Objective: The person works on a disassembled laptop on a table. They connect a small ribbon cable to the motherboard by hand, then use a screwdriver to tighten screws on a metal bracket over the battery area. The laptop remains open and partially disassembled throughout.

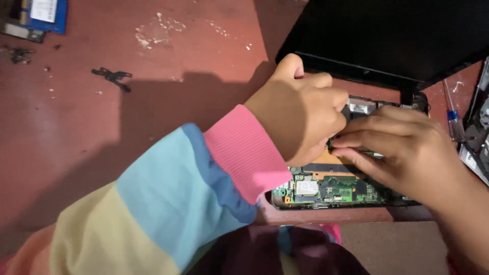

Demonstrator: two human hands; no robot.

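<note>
- My left hand (300, 109) is curled into a fist above the opened laptop (336, 191); what the grip closes on I cannot tell.
- My right hand (402, 147) lies flat, fingers together, touching the laptop's inside.
- The laptop's green circuit board (331, 191) shows below both hands.
- A screwdriver (452, 119) lies on the bench to the right of the laptop.

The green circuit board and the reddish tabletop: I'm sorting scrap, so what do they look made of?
The green circuit board looks like lacquered laminate, glossy green with small metal parts and a silvery shield. The reddish tabletop seems to be painted wood or stone, matt, with white chipped patches; which one is unclear.
</note>
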